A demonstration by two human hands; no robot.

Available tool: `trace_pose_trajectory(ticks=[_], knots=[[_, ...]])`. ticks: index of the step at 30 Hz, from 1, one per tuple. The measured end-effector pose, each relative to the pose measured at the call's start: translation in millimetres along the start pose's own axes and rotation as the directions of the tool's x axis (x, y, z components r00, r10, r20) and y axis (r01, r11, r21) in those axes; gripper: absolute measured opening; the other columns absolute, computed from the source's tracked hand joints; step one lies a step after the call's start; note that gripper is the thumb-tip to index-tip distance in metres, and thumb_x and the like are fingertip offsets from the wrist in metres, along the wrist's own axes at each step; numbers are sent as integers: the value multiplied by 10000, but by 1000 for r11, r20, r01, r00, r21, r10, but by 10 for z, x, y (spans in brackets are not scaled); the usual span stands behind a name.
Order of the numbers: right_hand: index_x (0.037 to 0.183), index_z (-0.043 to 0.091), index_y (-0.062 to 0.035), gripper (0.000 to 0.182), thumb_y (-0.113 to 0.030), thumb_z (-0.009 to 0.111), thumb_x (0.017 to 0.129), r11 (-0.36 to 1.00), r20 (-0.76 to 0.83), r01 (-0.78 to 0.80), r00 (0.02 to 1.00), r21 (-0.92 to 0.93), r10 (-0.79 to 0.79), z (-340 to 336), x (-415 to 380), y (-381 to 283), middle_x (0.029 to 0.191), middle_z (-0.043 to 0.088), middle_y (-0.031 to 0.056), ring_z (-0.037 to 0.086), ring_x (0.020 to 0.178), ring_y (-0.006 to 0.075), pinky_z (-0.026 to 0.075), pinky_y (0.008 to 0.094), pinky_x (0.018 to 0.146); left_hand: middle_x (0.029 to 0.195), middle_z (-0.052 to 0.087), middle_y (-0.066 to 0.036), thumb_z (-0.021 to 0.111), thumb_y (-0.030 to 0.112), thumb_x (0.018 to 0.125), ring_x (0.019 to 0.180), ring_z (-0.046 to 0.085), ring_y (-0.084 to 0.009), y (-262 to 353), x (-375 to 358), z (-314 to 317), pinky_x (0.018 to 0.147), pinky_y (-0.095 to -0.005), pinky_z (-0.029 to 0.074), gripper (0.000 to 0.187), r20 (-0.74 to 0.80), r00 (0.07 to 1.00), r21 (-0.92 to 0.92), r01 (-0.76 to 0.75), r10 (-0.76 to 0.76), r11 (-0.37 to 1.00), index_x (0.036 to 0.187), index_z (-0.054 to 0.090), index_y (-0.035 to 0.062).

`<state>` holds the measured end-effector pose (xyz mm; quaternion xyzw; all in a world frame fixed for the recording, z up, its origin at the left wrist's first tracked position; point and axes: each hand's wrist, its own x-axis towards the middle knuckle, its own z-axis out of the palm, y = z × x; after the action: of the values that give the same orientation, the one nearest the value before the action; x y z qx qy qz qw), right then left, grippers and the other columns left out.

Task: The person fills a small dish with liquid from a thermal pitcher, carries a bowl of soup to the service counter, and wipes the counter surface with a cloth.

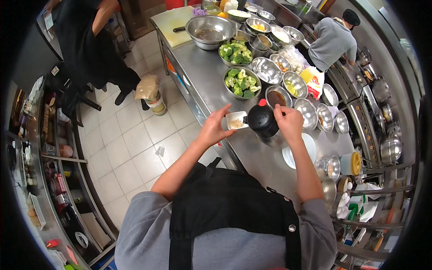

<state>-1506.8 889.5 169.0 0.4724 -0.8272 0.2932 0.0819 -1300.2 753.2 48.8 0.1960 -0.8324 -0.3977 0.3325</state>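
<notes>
Between the thumb and fingers of my left hand (211, 127) is a small white square dish (237, 120) with pale chopped bits in it. My right hand (290, 120) grips the right side of a rounded black container (262, 120) with a red tab on top. A short dark part of this container reaches the dish's right edge. Just beyond it stands a metal bowl of dark brown sauce (278, 97). Farther up the counter are two bowls of broccoli (242, 83).
Many metal bowls with ingredients crowd the steel counter (252, 150). A white plate (300, 150) lies partly under my right forearm. A wide steel bowl (210, 29) stands near a cutting board (175, 22). One person (334, 42) works at the stove; another (85, 45) is at left.
</notes>
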Motion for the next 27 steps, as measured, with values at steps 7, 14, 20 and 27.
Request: trace_pose_trajectory(ticks=[7,14,20,27], knots=[[637,682,-36,381,-315,614,887,986,91,153,985,-63,-147,9,139,-218,524,565,175,544,465,369,415,446,480,1162,649,-133,843,186,666,1108,595,-327,110,-6,-49,978,-431,461,918,-16,999,-18,28,-28,999,1455,385,85],[657,731,-77,318,-282,611,868,944,101,288,956,-162,-275,23,201,-287,554,603,168,609,526,346,478,440,506,1182,639,-143,837,188,673,1120,584,-333,122,-31,-61,982,-432,456,931,-11,1000,-6,19,-19,1000,1469,365,91],[648,731,-84,317,-277,609,868,927,106,332,942,-176,-318,18,220,-324,554,607,163,612,525,340,481,431,497,1179,637,-150,842,193,675,1117,580,-337,135,-62,-54,981,-432,453,935,-30,999,-19,25,-26,999,1472,363,94],[648,731,-87,314,-273,605,868,896,124,421,905,-143,-406,16,255,-549,562,623,145,616,517,326,486,416,500,1170,638,-142,845,200,676,1103,584,-325,177,-226,-189,974,-428,457,919,-138,990,22,32,-29,999,1462,381,97]])
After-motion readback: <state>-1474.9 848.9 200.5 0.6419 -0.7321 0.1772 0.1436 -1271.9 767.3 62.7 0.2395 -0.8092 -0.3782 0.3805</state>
